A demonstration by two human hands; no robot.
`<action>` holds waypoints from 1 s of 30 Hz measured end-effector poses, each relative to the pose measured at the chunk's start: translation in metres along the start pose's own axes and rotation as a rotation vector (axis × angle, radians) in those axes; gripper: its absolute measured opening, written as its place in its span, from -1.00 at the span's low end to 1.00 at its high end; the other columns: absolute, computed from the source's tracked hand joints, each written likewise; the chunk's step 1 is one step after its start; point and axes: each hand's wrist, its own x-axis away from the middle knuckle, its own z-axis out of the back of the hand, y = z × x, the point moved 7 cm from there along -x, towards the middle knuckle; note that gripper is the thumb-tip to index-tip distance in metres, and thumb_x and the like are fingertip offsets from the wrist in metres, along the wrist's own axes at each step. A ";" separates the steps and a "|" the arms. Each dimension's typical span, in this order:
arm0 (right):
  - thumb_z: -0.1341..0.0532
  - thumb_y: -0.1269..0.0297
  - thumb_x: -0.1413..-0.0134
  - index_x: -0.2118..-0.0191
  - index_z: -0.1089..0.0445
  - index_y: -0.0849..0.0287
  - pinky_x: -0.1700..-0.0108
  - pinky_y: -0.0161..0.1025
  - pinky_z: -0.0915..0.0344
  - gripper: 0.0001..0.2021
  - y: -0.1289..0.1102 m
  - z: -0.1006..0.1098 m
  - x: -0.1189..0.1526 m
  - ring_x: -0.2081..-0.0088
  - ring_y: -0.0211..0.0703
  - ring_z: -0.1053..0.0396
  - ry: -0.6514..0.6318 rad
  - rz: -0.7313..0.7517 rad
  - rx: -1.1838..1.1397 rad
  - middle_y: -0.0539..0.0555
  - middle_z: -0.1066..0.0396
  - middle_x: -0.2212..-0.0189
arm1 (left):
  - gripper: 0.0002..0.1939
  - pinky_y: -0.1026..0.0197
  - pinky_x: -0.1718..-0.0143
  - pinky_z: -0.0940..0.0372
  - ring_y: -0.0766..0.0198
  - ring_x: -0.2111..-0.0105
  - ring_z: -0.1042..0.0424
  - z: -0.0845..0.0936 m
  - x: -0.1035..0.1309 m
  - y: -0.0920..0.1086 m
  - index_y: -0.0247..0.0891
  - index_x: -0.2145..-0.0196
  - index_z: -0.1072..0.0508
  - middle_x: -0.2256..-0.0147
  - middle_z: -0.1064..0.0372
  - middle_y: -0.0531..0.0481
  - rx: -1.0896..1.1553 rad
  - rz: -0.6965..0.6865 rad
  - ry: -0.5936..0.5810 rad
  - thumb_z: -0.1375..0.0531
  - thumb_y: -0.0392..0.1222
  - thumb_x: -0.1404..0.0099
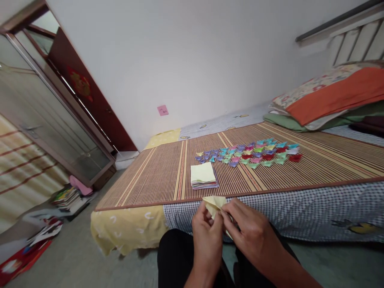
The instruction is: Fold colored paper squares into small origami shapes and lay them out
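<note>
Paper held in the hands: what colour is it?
The paper is pale yellow; it shows best in the head view.

Counted one left hand [207,236] and one right hand [252,225] near, with one yellow paper [214,204] between them. Counted one stack of paper squares [203,174] on one striped mat [156,176], with sheets too thin to number. Found several dozen small folded papers [258,155] farther right, too crowded for an exact total. Spotted one pink note [163,110] on the far wall [195,60] and, left, one glass door [54,108] and one red door [64,60].
</note>
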 end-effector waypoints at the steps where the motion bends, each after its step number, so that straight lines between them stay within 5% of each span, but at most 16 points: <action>1: -0.07 0.51 -0.36 0.35 -0.33 0.15 0.34 -0.26 -0.23 -0.76 0.000 0.000 0.000 0.43 -0.15 -0.39 0.005 -0.006 -0.006 0.03 -0.34 0.47 | -0.91 0.26 0.27 -0.37 0.21 0.35 -0.51 0.002 -0.001 0.001 -0.25 0.26 -0.53 0.34 -0.55 -0.03 -0.033 -0.019 0.014 -0.29 -0.21 -0.27; 8: -0.10 0.56 -0.29 0.30 -0.33 0.15 0.36 -0.29 -0.25 -0.81 0.003 0.013 -0.001 0.47 -0.20 -0.38 0.118 -0.049 0.045 -0.01 -0.34 0.48 | -0.58 0.21 0.17 -0.41 0.16 0.22 -0.57 0.024 0.005 0.015 -0.21 -0.02 -0.58 0.14 -0.62 -0.08 -0.369 -0.210 0.229 -0.21 -0.38 -0.22; 12: -0.12 0.55 -0.22 0.26 -0.35 0.13 0.37 -0.31 -0.31 -0.84 0.009 0.016 -0.001 0.45 -0.19 -0.43 0.121 -0.115 -0.041 -0.01 -0.40 0.44 | -0.67 0.23 0.14 -0.42 0.14 0.15 -0.58 0.018 0.013 0.025 -0.15 0.04 -0.64 0.12 -0.62 -0.08 -0.362 -0.342 0.189 -0.20 -0.35 -0.30; 17: -0.15 0.53 -0.18 0.20 -0.40 0.08 0.32 -0.36 -0.40 -0.80 0.023 0.024 0.003 0.36 -0.20 -0.53 0.134 -0.300 -0.338 -0.01 -0.52 0.34 | -0.78 0.30 0.33 -0.35 0.23 0.33 -0.50 0.010 0.024 0.040 -0.12 0.17 -0.69 0.33 -0.53 -0.02 -0.322 -0.486 0.110 -0.24 -0.31 -0.34; 21: -0.15 0.49 -0.25 0.21 -0.44 0.07 0.33 -0.35 -0.43 -0.82 0.027 0.026 0.004 0.31 -0.16 -0.54 0.139 -0.372 -0.472 0.03 -0.52 0.27 | -0.84 0.26 0.26 -0.35 0.17 0.28 -0.50 0.013 0.024 0.041 -0.17 0.28 -0.69 0.32 -0.51 -0.05 -0.227 -0.366 0.122 -0.26 -0.26 -0.33; 27: -0.10 0.59 -0.23 0.24 -0.49 0.06 0.22 -0.28 -0.46 -0.71 0.021 0.036 -0.003 0.22 -0.11 -0.54 0.182 -0.169 -0.331 0.06 -0.51 0.30 | -0.75 0.20 0.21 -0.38 0.12 0.27 -0.51 0.012 0.020 0.018 -0.27 0.17 -0.68 0.28 -0.59 -0.14 0.013 0.005 0.026 -0.31 -0.11 -0.26; 30: -0.07 0.59 -0.22 0.16 -0.54 0.05 0.13 -0.26 -0.48 -0.64 0.018 0.036 -0.004 0.14 -0.10 -0.55 0.132 -0.105 -0.314 0.09 -0.54 0.22 | -0.70 0.28 0.34 -0.36 0.25 0.41 -0.45 0.017 0.018 0.009 -0.28 0.23 -0.66 0.37 -0.55 -0.07 0.075 0.077 0.104 -0.46 -0.07 -0.11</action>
